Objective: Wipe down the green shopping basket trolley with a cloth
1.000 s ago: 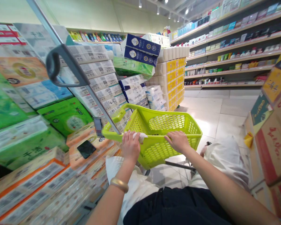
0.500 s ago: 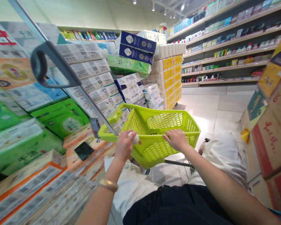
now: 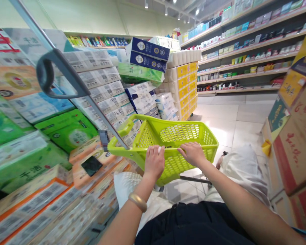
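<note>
A lime-green plastic shopping basket (image 3: 201, 134) on wheels stands on the tiled floor in front of me, tilted a little. My left hand (image 3: 154, 162) presses a small white cloth (image 3: 159, 149) against the basket's near rim; only a corner of the cloth shows. My right hand (image 3: 193, 153) rests on the same rim just to the right, fingers curled over the edge. The basket's grey pull handle (image 3: 56, 73) rises up and to the left. A gold bangle (image 3: 138, 201) sits on my left wrist.
Stacked tissue and paper packs (image 3: 66, 126) fill the left side, with a black phone (image 3: 91, 165) lying on one. Cardboard boxes (image 3: 293, 149) stand on the right. A white bag (image 3: 244, 170) lies by my right arm. Shelves (image 3: 244, 51) line the far right wall.
My left hand with the cloth has slid to the right along the basket's near rim, closer to my right hand. The right hand has stayed on the rim.
</note>
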The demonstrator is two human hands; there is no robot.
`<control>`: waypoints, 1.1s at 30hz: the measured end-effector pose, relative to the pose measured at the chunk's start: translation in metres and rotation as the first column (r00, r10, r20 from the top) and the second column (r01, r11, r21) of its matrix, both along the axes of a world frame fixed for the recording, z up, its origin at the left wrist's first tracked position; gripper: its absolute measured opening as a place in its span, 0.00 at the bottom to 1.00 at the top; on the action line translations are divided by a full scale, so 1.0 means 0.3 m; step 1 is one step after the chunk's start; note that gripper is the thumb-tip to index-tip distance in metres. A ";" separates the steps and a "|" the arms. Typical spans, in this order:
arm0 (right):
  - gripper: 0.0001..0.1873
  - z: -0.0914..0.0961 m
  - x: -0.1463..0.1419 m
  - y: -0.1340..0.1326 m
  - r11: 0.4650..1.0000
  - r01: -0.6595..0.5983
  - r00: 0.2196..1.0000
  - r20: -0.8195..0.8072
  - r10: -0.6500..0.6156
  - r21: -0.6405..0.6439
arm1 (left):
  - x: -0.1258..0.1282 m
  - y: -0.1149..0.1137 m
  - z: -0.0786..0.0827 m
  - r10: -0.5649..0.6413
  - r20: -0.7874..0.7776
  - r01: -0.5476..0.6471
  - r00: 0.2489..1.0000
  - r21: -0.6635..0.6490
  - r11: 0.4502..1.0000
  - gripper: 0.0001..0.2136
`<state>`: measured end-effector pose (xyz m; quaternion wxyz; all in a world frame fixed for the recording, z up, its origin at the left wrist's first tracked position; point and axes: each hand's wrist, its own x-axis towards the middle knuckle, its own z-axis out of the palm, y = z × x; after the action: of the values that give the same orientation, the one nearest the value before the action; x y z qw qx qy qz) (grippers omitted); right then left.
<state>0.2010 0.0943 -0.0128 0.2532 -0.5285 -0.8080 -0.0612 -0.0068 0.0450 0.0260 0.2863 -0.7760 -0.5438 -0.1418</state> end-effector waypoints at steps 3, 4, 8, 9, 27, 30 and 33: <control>0.20 -0.004 0.001 0.002 1.000 -0.010 1.000 -0.001 0.010 0.015 | -0.029 0.017 0.004 -0.043 0.010 0.043 0.999 -0.007 0.999 0.16; 0.20 -0.005 0.001 0.002 1.000 -0.013 1.000 -0.002 0.013 0.018 | -0.056 0.020 0.013 -0.044 0.015 0.044 0.999 0.003 0.999 0.15; 0.20 -0.002 -0.009 -0.001 1.000 -0.016 1.000 -0.011 0.016 0.022 | -0.161 0.014 0.046 0.035 0.046 -0.041 0.998 0.122 0.992 0.13; 0.20 0.000 -0.013 -0.003 1.000 -0.016 1.000 -0.015 0.016 0.021 | -0.170 0.011 0.045 0.055 0.064 -0.063 0.996 0.146 0.987 0.13; 0.20 0.006 -0.032 -0.009 1.000 0.007 1.000 0.005 -0.007 0.010 | -0.253 0.006 0.011 -0.167 0.202 0.109 0.965 0.269 0.957 0.19; 0.21 0.007 -0.031 -0.011 1.000 0.016 1.000 0.009 -0.016 0.007 | -0.220 -0.011 -0.029 -0.179 0.275 0.080 0.945 0.337 0.938 0.16; 0.21 0.007 -0.026 -0.012 1.000 0.016 1.000 0.005 -0.016 0.007 | -0.138 -0.010 -0.079 -0.240 0.279 0.164 0.930 0.269 0.949 0.15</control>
<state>0.1932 0.0908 -0.0108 0.2524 -0.5340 -0.8041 -0.0673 -0.0483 0.0420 0.0022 0.2737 -0.7558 -0.4773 -0.3551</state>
